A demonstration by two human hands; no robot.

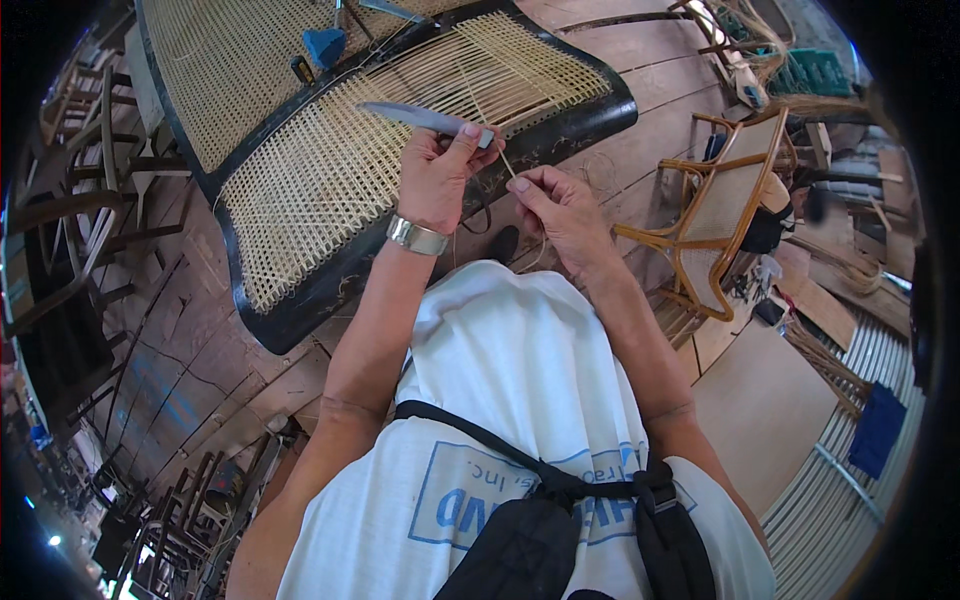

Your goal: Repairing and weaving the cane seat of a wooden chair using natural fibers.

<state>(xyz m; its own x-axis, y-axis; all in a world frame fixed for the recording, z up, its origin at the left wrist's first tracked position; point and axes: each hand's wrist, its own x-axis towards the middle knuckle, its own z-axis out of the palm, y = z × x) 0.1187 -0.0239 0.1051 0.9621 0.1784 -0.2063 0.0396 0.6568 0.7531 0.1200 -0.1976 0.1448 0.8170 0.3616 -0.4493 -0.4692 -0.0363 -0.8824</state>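
My left hand [436,178] is closed around a knife [405,113], its blade pointing left above the woven cane. A thin cane strand [507,163] stretches between my two hands. My right hand [562,212] pinches that strand between thumb and fingers, a little lower and to the right. Just beyond both hands lies a woven cane panel [330,180] set in a curved black frame [560,135]. Its weave is dense at the left, while mostly parallel strands show in a more open part near the upper middle. A loose strand hangs below my right hand.
A blue block-like object [323,47] and some tools rest on the far part of the caned piece. To the right stands a rattan chair [725,215]. Wooden chair frames [105,150] crowd the left side. A pale board [765,415] lies at lower right.
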